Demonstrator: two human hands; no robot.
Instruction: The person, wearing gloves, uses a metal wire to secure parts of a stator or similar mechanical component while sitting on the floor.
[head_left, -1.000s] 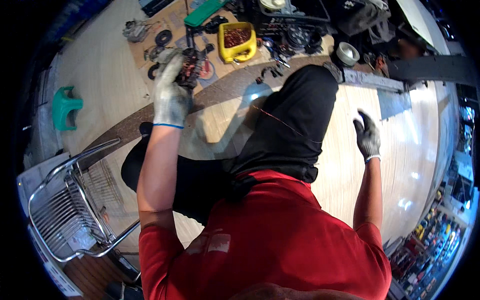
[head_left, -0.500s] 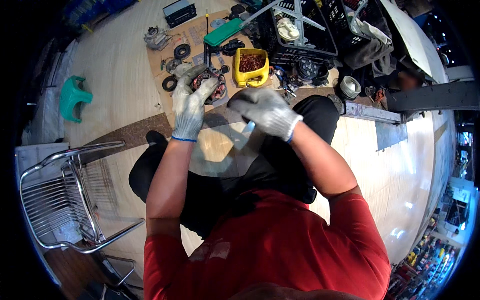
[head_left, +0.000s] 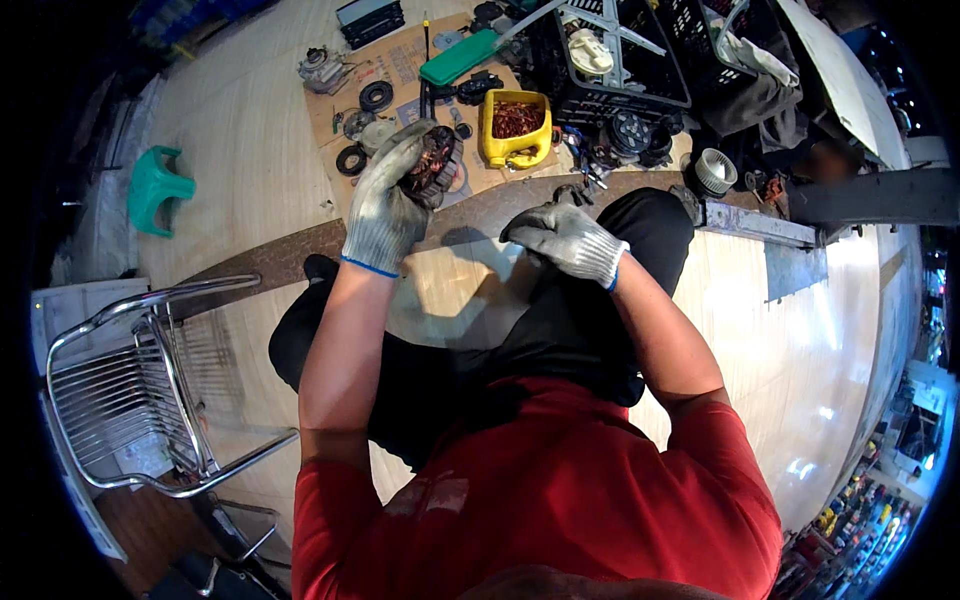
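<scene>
Head view, read left to right. At 9 o'clock a green stool (head_left: 152, 187) stands on the pale floor; at 8 o'clock a chrome chair (head_left: 130, 390) stands near the person's left side. The left hand (head_left: 385, 205), gloved, is raised at 11 o'clock and closed round a stator (head_left: 432, 165), a dark ring with copper windings, gripped between fingers and thumb. Just beyond it lies a cardboard sheet (head_left: 400, 75) carrying loose rings and small parts. At 12 o'clock sit a yellow tub (head_left: 515, 125) filled with copper scrap and, behind it, a black crate (head_left: 620, 60). The right hand (head_left: 565, 238), also gloved, rests over the right knee at centre, fingers loosely curled; no object is visible in it, though whether it grips anything underneath cannot be told. Change noted: a second ago this hand was out wide at 3 o'clock; half a second ago it was up beside the left hand; it now sits lower and apart. The stator has remained in the left hand throughout, so the work appears to continue on that piece.
</scene>
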